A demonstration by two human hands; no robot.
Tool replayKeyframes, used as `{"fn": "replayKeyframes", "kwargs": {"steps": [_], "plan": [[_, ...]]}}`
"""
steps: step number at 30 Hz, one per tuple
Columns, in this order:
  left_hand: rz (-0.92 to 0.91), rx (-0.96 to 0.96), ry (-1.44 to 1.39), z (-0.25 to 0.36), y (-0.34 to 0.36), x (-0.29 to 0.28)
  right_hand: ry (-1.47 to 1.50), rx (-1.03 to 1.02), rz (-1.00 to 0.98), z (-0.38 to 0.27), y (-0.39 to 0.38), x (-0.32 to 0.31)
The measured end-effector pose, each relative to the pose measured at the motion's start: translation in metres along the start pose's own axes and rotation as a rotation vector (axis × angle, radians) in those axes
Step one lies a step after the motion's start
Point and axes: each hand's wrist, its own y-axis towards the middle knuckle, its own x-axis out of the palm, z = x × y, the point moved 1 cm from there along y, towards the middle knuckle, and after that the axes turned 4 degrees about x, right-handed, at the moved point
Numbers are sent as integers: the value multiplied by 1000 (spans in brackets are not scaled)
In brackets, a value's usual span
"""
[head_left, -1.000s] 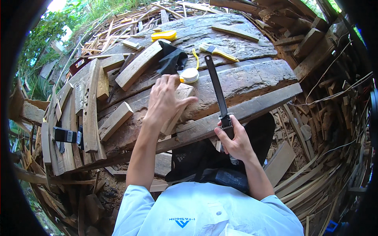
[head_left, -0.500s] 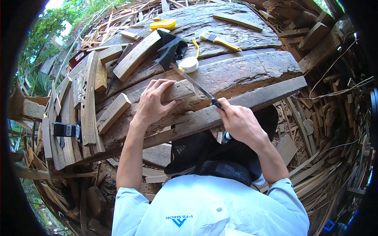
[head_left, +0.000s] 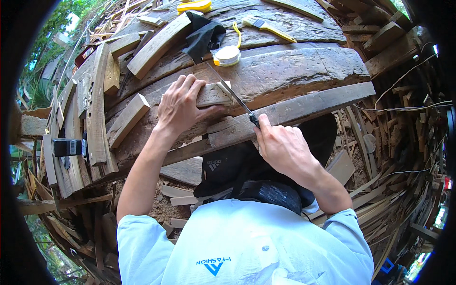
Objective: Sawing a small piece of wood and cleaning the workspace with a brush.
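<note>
My left hand [head_left: 183, 107] grips a short wooden block [head_left: 213, 97] lying on the weathered beam [head_left: 308, 66], fingers curled over it and thumb out to the right. My right hand [head_left: 282, 149] is closed on the handle of a long, narrow dark-bladed saw-like tool [head_left: 235, 97]. Its blade slants up and leftward across the block's right end; whether it touches is unclear. Just beyond the block are a white and yellow tape measure [head_left: 227, 56] and a crumpled black cloth [head_left: 204, 35].
A paintbrush [head_left: 268, 29] and a yellow oblong object [head_left: 194, 6] lie farther back. Several loose boards [head_left: 97, 128] and a small black device [head_left: 66, 146] are at the left. Woodpiles [head_left: 399, 142] crowd the right. A black bag [head_left: 225, 168] sits below the beam's edge.
The dark tool has swung from near upright to slanting leftward over the block. My right hand has turned and risen. My left hand has moved left and settled on the block.
</note>
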Motion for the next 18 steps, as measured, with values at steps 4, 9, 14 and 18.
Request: {"fn": "replayKeyframes", "kwargs": {"steps": [4, 9, 14, 18], "plan": [[38, 6, 43, -1, 0, 4, 9, -1, -41, -9, 0, 0], [47, 21, 46, 0, 1, 4, -67, 22, -10, -12, -3, 6], [2, 16, 72, -3, 1, 5, -114, 53, -84, -15, -11, -2], [-17, 17, 82, -3, 3, 7, -128, 74, -143, -17, -14, 0]]}}
